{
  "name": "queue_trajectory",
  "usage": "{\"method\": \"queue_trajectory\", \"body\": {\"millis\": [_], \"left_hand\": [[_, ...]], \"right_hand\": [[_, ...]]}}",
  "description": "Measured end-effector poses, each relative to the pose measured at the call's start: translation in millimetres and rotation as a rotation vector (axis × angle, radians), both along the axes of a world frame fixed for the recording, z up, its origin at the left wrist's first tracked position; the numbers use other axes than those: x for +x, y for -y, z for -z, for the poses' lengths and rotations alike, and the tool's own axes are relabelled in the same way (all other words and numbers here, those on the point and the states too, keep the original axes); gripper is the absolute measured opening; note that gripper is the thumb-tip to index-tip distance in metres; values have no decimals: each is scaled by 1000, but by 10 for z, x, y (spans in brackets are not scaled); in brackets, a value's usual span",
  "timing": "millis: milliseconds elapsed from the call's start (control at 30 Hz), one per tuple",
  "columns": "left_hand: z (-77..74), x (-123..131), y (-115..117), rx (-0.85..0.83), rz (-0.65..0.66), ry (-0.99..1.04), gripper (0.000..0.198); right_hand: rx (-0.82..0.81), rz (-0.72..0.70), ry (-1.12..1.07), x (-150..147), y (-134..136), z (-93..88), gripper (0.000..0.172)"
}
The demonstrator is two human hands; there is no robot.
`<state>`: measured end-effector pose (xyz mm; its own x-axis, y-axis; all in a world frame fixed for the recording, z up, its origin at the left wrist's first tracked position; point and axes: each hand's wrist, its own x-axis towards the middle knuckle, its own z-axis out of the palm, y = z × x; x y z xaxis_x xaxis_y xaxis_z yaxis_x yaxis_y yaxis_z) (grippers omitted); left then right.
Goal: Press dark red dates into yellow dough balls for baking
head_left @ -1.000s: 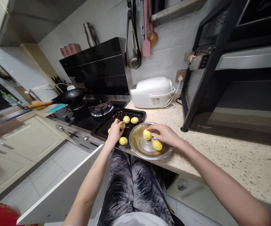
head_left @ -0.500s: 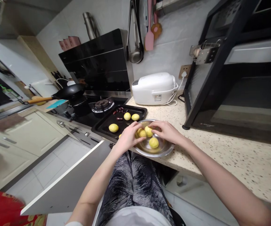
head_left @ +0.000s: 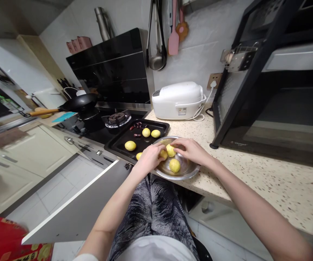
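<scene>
Both hands are over a shiny metal bowl (head_left: 185, 175) at the counter's front edge. My left hand (head_left: 151, 156) curls its fingers around a lemon (head_left: 163, 153) at the bowl's left side, partly hidden by the fingers. With its fingertips, my right hand (head_left: 190, 149) grips another lemon (head_left: 170, 150) beside it. A third lemon (head_left: 174, 165) lies loose in the bowl, nearer to me. To the left, a black baking tray (head_left: 118, 142) carries several lemons (head_left: 130, 145) and some dark red dates (head_left: 137, 135).
Behind the bowl stands a white rice cooker (head_left: 178, 101). A black oven (head_left: 278, 108) is at the right. Left of the tray are a gas burner (head_left: 117, 119) and a black wok (head_left: 80, 103). An open cabinet door (head_left: 74, 206) juts out at my left.
My left hand has closed further around its lemon, covering more of it. The right hand stays at its lemon. The view has shifted slightly.
</scene>
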<state>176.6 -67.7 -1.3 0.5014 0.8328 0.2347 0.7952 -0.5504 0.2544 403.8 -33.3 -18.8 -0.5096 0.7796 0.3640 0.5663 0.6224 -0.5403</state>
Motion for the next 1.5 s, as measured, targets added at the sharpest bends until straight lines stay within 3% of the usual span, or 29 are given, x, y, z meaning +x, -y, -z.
{"method": "queue_trajectory", "body": {"millis": [167,267,433,533,700,1000,1133,1300,1367,1500], "left_hand": [[1,-34,-3,-9,53,117,24],[13,-129,43,78,52,277,23],[118,-423,239,257,-194,459,19],[251,-589,363,242,-320,450,21],[427,-694,453,140,-324,398,28],[489,-581,384,155,-447,172,34],[468,-563,388,154,-435,234,32],[288,-447,467,329,-420,546,32],[194,-356,497,348,-368,621,34],[85,-171,485,219,-182,593,29]], "right_hand": [[18,-12,-6,-7,20,-8,24],[19,-11,-17,-13,26,-9,23],[37,-2,-1,-14,35,-11,25],[35,5,8,-8,34,-8,24],[38,9,16,-2,22,2,25],[25,13,15,-7,26,0,23],[32,12,19,-13,42,-17,23],[33,20,22,-18,51,-24,23],[32,18,22,-18,52,-23,24],[22,14,14,-16,51,-26,25]]}}
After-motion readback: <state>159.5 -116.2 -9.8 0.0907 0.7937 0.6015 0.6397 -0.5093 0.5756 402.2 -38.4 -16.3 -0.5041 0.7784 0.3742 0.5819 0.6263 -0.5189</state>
